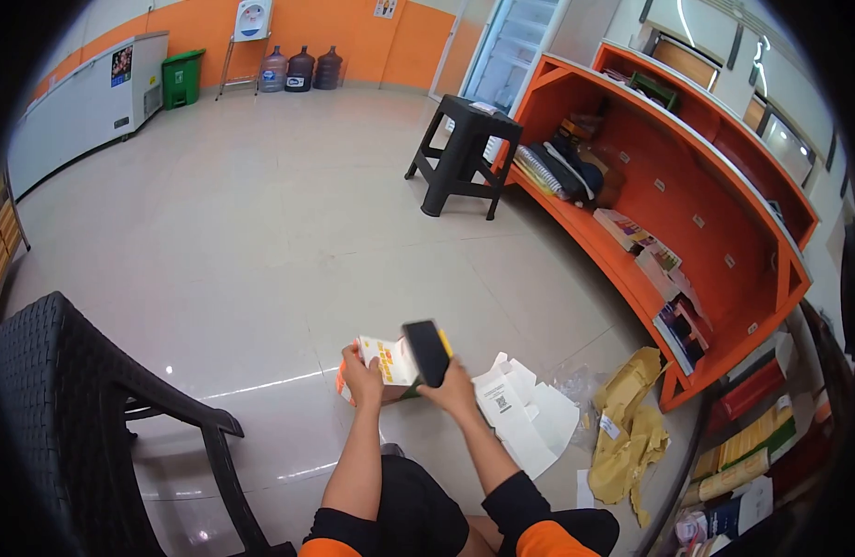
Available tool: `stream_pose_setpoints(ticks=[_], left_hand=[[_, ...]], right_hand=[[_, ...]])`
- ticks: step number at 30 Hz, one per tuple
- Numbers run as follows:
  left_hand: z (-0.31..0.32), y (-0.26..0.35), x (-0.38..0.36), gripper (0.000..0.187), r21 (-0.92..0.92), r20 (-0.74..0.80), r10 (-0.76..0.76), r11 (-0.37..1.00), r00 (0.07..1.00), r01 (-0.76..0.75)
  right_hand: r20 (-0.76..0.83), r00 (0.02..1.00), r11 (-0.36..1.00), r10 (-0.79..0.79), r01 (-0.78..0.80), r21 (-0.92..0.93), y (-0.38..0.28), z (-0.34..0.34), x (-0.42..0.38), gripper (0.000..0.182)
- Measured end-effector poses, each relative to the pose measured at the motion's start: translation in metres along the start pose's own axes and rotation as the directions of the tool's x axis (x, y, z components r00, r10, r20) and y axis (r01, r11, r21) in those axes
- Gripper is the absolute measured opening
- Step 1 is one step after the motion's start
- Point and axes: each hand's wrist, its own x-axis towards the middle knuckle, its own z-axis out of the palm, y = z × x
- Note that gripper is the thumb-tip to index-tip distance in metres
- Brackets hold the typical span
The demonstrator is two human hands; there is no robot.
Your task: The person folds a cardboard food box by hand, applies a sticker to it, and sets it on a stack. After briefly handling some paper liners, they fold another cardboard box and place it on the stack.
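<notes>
Black, flat slab like a phone: pinched in the right hand, left of the opened white card; loose fingers could drop it on the hard, shiny grey floor
White and orange printed box: gripped by the left hand, farther left of the card; squeezing could bend it
Crumpled brown paper: right of the card; a foot could slip on it

My left hand grips a tilted white box with orange-yellow print. I see a flat black rectangular object upright in my right hand, yellow showing along its edge.
</notes>
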Motion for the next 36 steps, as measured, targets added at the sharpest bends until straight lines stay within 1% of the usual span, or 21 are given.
stream_pose_setpoints(ticks=[1, 4, 5, 8, 9, 12, 13, 14, 16, 17, 19, 20, 21, 22, 24, 27, 30, 31, 33, 34, 36], left_hand=[[0.000, -0.002, 0.001, 0.035, 0.002, -0.019, -0.018, 1.000, 1.000, 0.018], [-0.007, -0.003, 0.005, 0.029, 0.028, -0.109, 0.068, 0.997, 0.992, -0.065], [-0.007, -0.003, 0.007, 0.022, 0.055, -0.155, 0.149, 0.988, 0.977, -0.142], [-0.007, -0.004, 0.002, 0.017, 0.340, -0.215, 0.252, 0.925, 0.943, -0.169], [-0.007, -0.008, 0.005, 0.018, 0.346, -0.200, 0.186, 0.932, 0.962, -0.109], [-0.012, -0.030, 0.008, 0.019, 0.213, -0.196, -0.055, 0.972, 0.979, 0.097], [-0.015, -0.040, 0.011, 0.026, 0.216, -0.140, -0.165, 0.957, 0.976, 0.193], [-0.016, -0.037, 0.008, 0.031, 0.325, -0.168, -0.112, 0.932, 0.979, 0.162], [-0.016, -0.032, 0.000, 0.042, 0.529, -0.197, 0.008, 0.843, 0.980, 0.099], [-0.013, -0.052, 0.011, 0.056, 0.590, -0.019, 0.139, 0.801, 0.990, -0.101], [-0.007, -0.049, 0.013, 0.065, 0.696, 0.245, 0.234, 0.633, 0.941, -0.338], [-0.003, -0.043, 0.012, 0.072, 0.712, 0.374, 0.259, 0.536, 0.891, -0.454], [-0.001, -0.036, 0.018, 0.093, 0.785, 0.505, -0.156, 0.492, 0.849, -0.377], [-0.004, -0.035, 0.017, 0.098, 0.785, 0.528, -0.172, 0.474, 0.832, -0.400], [-0.009, -0.037, 0.013, 0.106, 0.781, 0.572, -0.206, 0.434, 0.794, -0.449], [-0.003, -0.041, 0.016, 0.111, 0.802, 0.567, -0.240, 0.380, 0.788, -0.462], [0.013, -0.054, 0.025, 0.114, 0.832, 0.549, -0.268, 0.263, 0.792, -0.488], [0.021, -0.059, 0.030, 0.113, 0.856, 0.516, -0.297, 0.170, 0.803, -0.488], [0.036, -0.068, 0.036, 0.112, 0.872, 0.452, -0.348, -0.022, 0.822, -0.489], [0.043, -0.067, 0.036, 0.110, 0.874, 0.421, -0.368, -0.081, 0.829, -0.479], [0.057, -0.057, 0.033, 0.107, 0.869, 0.359, -0.400, -0.187, 0.843, -0.459]], right_hand=[[-0.018, 1.000, 0.999, -0.022, 0.022, -0.029, -0.002, 0.010, -0.004, 0.100], [-0.110, 0.994, 0.999, 0.006, -0.002, 0.039, -0.008, 0.013, -0.015, 0.095], [-0.094, 0.995, 0.999, 0.035, -0.033, 0.027, -0.006, 0.010, -0.016, 0.096], [-0.102, 0.993, 0.997, 0.052, -0.047, 0.055, 0.008, 0.012, -0.009, 0.099], [-0.072, 0.997, 0.998, 0.027, -0.023, 0.059, 0.014, 0.013, -0.008, 0.099], [-0.002, 0.999, 0.993, -0.049, 0.049, 0.109, 0.030, 0.002, -0.006, 0.097], [0.009, 0.998, 0.987, -0.062, 0.060, 0.148, 0.041, -0.004, -0.009, 0.095], [0.015, 0.997, 0.980, -0.074, 0.070, 0.188, 0.055, -0.009, -0.011, 0.094], [0.000, 0.997, 0.986, -0.081, 0.080, 0.146, 0.095, -0.020, -0.022, 0.090], [-0.006, 0.997, 0.989, -0.081, 0.081, 0.124, 0.120, -0.024, -0.030, 0.088], [0.076, 0.997, 1.000, 0.019, -0.019, 0.006, 0.176, -0.030, -0.047, 0.092], [0.109, 0.992, 0.991, 0.064, -0.051, -0.124, 0.201, -0.033, -0.061, 0.095], [0.137, 0.983, 0.964, 0.118, -0.080, -0.255, 0.223, -0.034, -0.076, 0.098], [0.201, 0.952, 0.949, 0.231, -0.175, -0.261, 0.242, -0.034, -0.091, 0.110], [0.312, 0.926, 0.955, 0.215, -0.132, -0.265, 0.335, 0.023, -0.106, 0.122], [0.314, 0.843, 0.899, 0.436, -0.391, -0.197, 0.277, -0.004, -0.115, 0.129], [0.332, 0.793, 0.859, 0.511, -0.488, -0.157, 0.255, 0.005, -0.101, 0.128], [0.324, 0.801, 0.864, 0.503, -0.463, -0.196, 0.256, 0.011, -0.099, 0.129], [0.347, 0.802, 0.873, 0.487, -0.462, -0.156, 0.248, -0.003, -0.099, 0.122], [0.356, 0.800, 0.874, 0.483, -0.466, -0.139, 0.245, -0.010, -0.103, 0.119], [0.307, 0.890, 0.942, 0.336, -0.316, -0.115, 0.273, 0.010, -0.099, 0.090]])
